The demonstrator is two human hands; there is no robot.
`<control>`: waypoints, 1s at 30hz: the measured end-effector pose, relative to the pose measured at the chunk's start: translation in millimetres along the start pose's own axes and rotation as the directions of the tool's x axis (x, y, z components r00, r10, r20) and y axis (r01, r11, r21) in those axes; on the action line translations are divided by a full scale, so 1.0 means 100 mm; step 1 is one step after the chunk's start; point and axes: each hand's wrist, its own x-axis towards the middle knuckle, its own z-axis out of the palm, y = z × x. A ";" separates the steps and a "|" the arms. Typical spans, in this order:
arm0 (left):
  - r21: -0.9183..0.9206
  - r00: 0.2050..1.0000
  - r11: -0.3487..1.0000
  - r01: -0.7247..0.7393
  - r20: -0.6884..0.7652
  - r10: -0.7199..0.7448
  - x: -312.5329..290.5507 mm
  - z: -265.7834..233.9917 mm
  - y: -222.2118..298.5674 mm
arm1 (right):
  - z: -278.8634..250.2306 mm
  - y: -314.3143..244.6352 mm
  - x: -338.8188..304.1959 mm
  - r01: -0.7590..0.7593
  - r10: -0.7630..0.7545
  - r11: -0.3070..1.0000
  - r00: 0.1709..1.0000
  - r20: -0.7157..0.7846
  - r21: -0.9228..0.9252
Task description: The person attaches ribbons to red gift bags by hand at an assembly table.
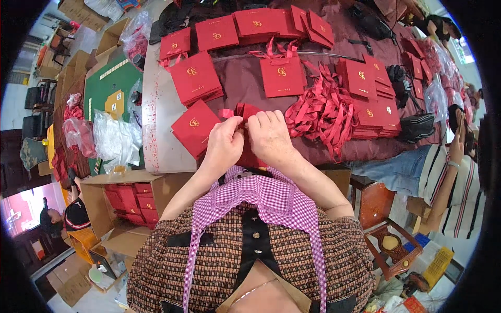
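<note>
My left hand and my right hand are close together at the table's near edge, fingers pinched. Between them is a red paper bag, its top edge showing above my knuckles and its lower part mostly hidden. A bit of red ribbon sticks out by my left fingertips. Flat red bags lie just left of my left hand, with another stack beyond them. To the right of my right hand is a heap of loose red ribbons. A bag with ribbon handles lies ahead.
More red bag stacks stand right of the ribbons and along the far side. An open carton with red bags is at lower left. A green board and clear plastic lie left. Another person's arm is at right.
</note>
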 end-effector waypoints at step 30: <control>-0.689 0.817 0.440 0.576 0.459 -0.349 0.09 -0.25 -0.04 | -0.06 0.43 -0.10 -0.221 0.269 0.780 0.963 0.005 0.585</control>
